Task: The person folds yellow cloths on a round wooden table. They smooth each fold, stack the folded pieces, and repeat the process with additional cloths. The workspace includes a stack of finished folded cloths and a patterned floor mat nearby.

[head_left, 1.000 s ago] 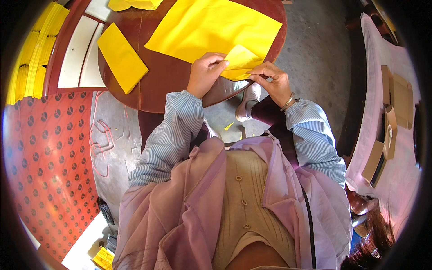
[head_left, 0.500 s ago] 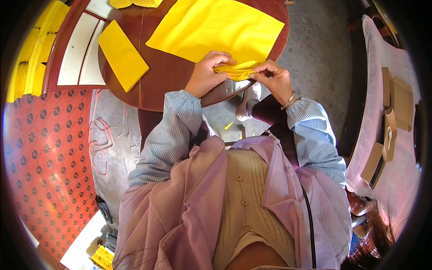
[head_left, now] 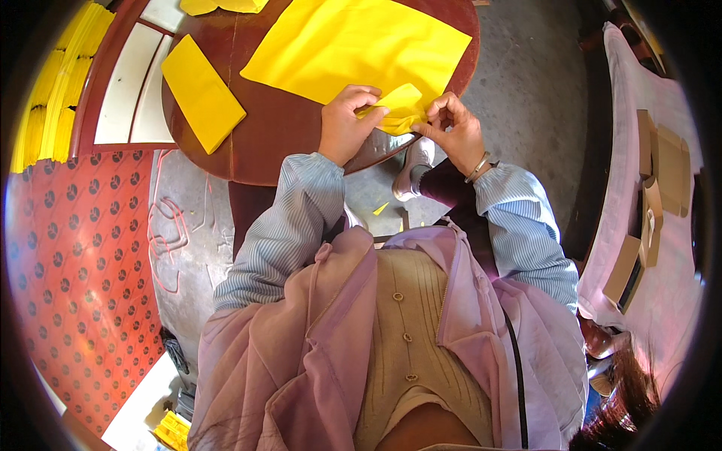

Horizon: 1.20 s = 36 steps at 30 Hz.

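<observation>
Both hands work over the near edge of a round brown table (head_left: 301,113). Between them is a small piece of yellow cloth or paper (head_left: 401,101), folded and crumpled, with one flap standing up. My left hand (head_left: 347,124) pinches its left end between thumb and fingers. At the other end, my right hand (head_left: 457,134) has thumb and forefinger pressed together on the piece. Just beyond lies a large flat yellow sheet (head_left: 353,45). To the left a folded yellow rectangle (head_left: 203,92) rests on the tabletop.
Another yellow piece (head_left: 218,6) lies at the table's far edge. White-and-red furniture (head_left: 128,83) with stacked yellow material (head_left: 64,83) stands at left. Red patterned covering (head_left: 90,278) lies below it. On the right, open cardboard boxes (head_left: 669,165) sit on a pink cloth (head_left: 602,150).
The small yellow piece has opened somewhat, and a flap now rises from it between my hands. My right fingers have shifted slightly at its right end.
</observation>
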Each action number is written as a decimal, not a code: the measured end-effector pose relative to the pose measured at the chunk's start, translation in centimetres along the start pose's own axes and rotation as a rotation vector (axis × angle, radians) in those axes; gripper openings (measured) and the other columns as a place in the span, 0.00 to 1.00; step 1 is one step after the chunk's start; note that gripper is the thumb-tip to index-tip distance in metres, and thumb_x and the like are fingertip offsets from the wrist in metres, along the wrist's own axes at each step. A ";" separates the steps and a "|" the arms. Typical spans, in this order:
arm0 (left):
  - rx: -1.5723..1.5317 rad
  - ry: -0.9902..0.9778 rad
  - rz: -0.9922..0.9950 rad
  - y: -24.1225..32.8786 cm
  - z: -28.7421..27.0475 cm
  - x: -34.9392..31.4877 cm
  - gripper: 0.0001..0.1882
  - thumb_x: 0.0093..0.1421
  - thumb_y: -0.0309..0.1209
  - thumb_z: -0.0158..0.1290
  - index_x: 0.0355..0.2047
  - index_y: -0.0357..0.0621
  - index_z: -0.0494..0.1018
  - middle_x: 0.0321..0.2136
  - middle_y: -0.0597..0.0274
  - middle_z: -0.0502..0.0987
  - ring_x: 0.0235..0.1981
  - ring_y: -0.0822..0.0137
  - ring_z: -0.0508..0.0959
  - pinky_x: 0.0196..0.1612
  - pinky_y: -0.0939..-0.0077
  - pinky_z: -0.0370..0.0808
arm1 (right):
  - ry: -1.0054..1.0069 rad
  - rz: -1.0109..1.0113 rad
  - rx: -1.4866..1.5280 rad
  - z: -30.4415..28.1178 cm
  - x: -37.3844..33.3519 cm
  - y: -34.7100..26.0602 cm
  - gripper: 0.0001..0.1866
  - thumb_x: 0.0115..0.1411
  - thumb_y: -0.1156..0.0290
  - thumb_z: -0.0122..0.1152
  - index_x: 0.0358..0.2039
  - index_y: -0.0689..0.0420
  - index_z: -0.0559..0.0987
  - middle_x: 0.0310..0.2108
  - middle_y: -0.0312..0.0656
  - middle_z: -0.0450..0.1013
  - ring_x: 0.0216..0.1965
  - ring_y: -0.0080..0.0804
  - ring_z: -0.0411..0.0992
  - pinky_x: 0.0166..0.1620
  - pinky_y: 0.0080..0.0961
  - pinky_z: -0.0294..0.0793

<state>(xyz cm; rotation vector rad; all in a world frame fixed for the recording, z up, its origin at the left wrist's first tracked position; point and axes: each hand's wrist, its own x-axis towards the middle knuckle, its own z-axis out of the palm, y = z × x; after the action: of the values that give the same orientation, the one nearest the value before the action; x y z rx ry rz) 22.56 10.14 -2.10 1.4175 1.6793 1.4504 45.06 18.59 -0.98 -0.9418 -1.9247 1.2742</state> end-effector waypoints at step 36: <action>-0.206 -0.078 -0.142 -0.5 -0.7 0.4 0.11 0.63 0.26 0.65 0.42 0.28 0.82 0.46 0.53 0.85 0.44 0.66 0.86 0.52 0.74 0.82 | -0.133 -0.229 -0.130 -0.9 -0.2 -0.6 0.10 0.60 0.76 0.76 0.43 0.59 0.89 0.38 0.38 0.82 0.34 0.25 0.79 0.40 0.21 0.79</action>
<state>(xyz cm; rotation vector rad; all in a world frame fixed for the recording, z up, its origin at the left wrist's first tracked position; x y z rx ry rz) 21.63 10.24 -2.23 1.2035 1.5032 1.4242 45.81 18.69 -0.14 -0.6882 -2.1709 1.1135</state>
